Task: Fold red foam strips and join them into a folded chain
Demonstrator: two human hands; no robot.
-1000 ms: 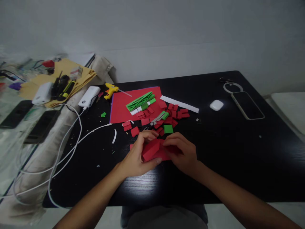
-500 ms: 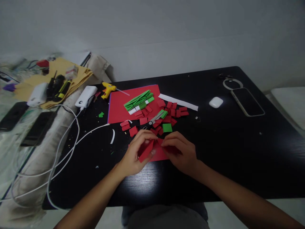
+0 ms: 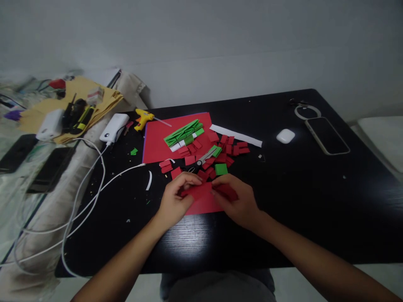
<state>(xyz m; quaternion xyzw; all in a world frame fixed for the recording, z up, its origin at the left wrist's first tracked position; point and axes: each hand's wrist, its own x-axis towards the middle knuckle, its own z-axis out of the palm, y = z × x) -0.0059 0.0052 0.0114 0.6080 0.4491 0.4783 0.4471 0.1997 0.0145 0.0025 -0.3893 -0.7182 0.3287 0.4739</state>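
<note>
My left hand (image 3: 174,199) and my right hand (image 3: 237,200) both press on a piece of red paper (image 3: 203,200) that lies nearly flat on the black table (image 3: 315,201) in front of me. Fingers of each hand are curled and pinch its upper fold. Just beyond them lie several small red paper pieces (image 3: 228,149), a green square (image 3: 221,169) and scissors (image 3: 201,160). A larger red sheet (image 3: 157,142) carries folded green strips (image 3: 182,134).
A yellow glue gun (image 3: 143,118), a white power bank (image 3: 114,127) with white cables (image 3: 91,184), a white paper strip (image 3: 236,135), an earbud case (image 3: 285,136) and a phone (image 3: 327,135) lie on the table. A cluttered side surface (image 3: 47,126) is at the left.
The red paper, raised and folded between my hands before, has been pushed down nearly flat onto the table. Both hands stay on it.
</note>
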